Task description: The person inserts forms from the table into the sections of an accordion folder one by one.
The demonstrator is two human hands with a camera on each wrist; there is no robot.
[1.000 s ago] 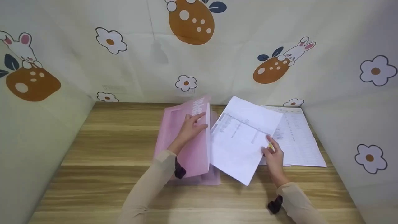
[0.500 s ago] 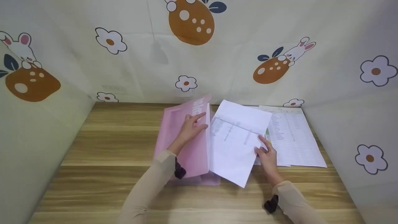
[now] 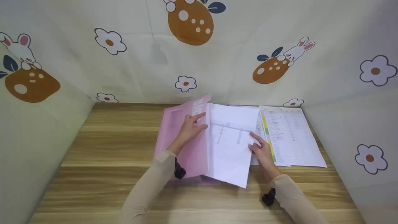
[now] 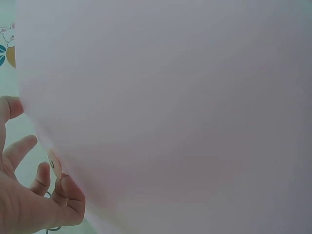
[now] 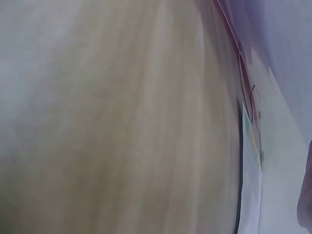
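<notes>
Nearest, two beige sleeves (image 3: 140,193) reach in over the wood-grain worktop (image 3: 93,193), a dark device (image 3: 268,197) at each wrist. The right hand (image 3: 262,154) pinches the right edge of a white sheet (image 3: 230,155) between thumb and fingers. The left hand (image 3: 189,129) grips the free edge of the cover of a pink folder (image 3: 186,155), fingers curled at that edge in the left wrist view, and holds the cover tilted up. The folder lies near the middle of the worktop; the sheet's left edge runs in behind the cover, its lower corner sticking out beyond the folder. To the right lie printed papers (image 3: 295,140), one with a yellow and green strip. At the back hangs a pale curtain (image 3: 230,68) printed with rabbits and flowers.
</notes>
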